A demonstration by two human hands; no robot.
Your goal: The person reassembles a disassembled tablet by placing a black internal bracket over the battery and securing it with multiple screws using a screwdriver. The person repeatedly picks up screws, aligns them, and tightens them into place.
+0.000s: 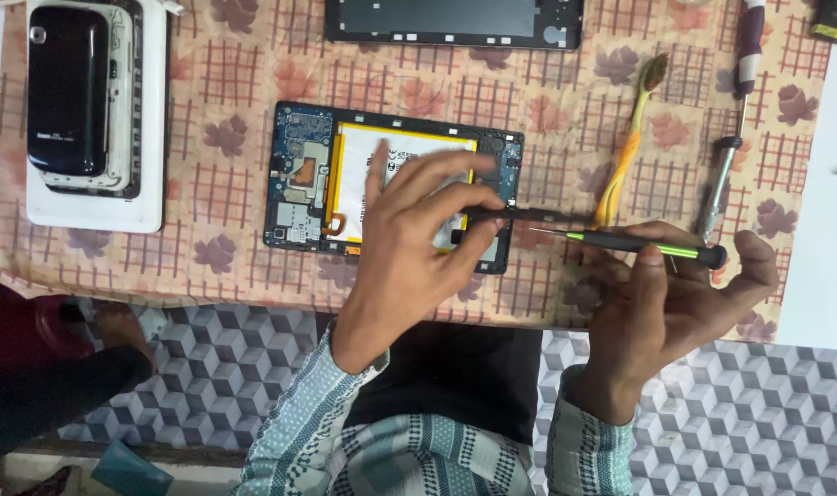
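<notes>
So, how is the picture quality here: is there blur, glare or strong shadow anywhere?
In the head view the light is soft and even, with only faint shadows under the left hand and right hand. The left hand's fingers look slightly blurred, as does the screwdriver. The opened tablet is fairly sharp. A mild glare lies on the black phone; the white surface at the right edge is overexposed.

Pale teal-and-white patterned long sleeves, dotted and striped, cuffs at both wrists, dark lap
</notes>
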